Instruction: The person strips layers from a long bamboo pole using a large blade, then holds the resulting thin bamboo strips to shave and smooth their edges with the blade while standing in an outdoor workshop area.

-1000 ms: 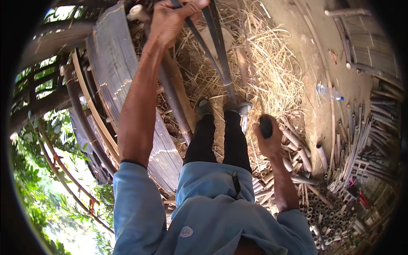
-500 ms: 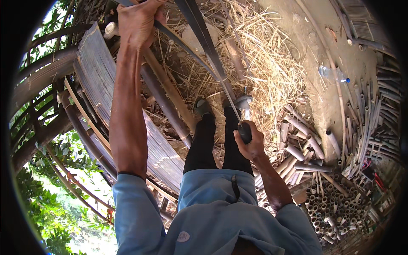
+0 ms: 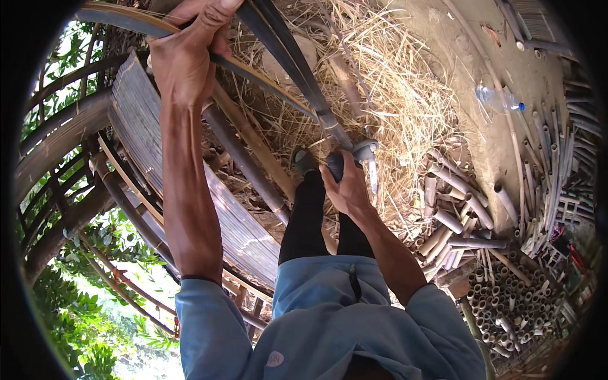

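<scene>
Bamboo strip [image 3: 126,21] runs through gripping left hand [image 3: 185,66]; right hand [image 3: 348,189] clasps black handle [image 3: 335,163].

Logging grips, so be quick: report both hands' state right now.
Left hand: closed, holding a long split strip.
Right hand: closed around a black handle.

Watching remotely, I see my wearer in a light-blue cloth shirt [image 3: 323,339] with matching sleeves [image 3: 212,320] ending near the elbows. A small, round, pale badge [image 3: 274,359] with blurred markings sits on the front. A narrow black strap [image 3: 355,283] hangs at the waist, above slim black trousers [image 3: 300,218] and a dark, grey-topped left shoe [image 3: 304,161].
</scene>
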A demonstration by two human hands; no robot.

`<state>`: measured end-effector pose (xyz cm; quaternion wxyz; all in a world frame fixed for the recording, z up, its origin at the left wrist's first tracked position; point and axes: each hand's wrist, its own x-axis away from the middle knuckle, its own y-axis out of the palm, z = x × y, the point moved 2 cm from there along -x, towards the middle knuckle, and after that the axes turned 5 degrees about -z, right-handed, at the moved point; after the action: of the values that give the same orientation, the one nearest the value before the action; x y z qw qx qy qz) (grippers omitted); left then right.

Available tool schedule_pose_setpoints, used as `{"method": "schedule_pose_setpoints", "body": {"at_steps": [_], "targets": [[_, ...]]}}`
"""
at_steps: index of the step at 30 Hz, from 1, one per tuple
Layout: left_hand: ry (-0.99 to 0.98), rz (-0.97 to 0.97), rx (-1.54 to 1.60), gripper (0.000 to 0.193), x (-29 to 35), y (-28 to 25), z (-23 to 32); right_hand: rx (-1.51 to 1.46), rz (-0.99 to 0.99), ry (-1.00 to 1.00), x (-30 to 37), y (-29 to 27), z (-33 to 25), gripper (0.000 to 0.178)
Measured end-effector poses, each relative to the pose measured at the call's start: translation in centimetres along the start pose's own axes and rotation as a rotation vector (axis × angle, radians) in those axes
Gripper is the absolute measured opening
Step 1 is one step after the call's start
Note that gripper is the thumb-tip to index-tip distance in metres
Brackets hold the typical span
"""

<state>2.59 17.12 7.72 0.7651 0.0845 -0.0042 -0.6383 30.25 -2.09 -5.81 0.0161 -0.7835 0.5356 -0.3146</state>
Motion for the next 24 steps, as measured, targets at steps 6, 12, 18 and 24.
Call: {"method": "schedule_pose_setpoints", "body": {"at_steps": [6, 12, 18, 24], "targets": [[-0.022, 0.111, -0.054, 0.023, 0.6, 0.1, 1.0, 0.068, -0.002, -0.101, -2.9, 0.8, 0.1, 0.047], [-0.029, 0.062, -0.036, 0.017, 0.6, 0.8, 2.1, 0.157, -0.138, 0.405, -3.9, 4.1, 13.0, 0.046], [0.018, 0.162, -0.027, 0.015, 0.8, -0.1, 1.1, -1.444, -0.531, 0.778, -4.6, 4.0, 12.2, 0.022], [0.042, 0.163, -0.037, 0.023, 0.5, -1.2, 1.4, -0.131, -0.117, 0.415, -2.8, 5.1, 10.8, 0.026]]}}
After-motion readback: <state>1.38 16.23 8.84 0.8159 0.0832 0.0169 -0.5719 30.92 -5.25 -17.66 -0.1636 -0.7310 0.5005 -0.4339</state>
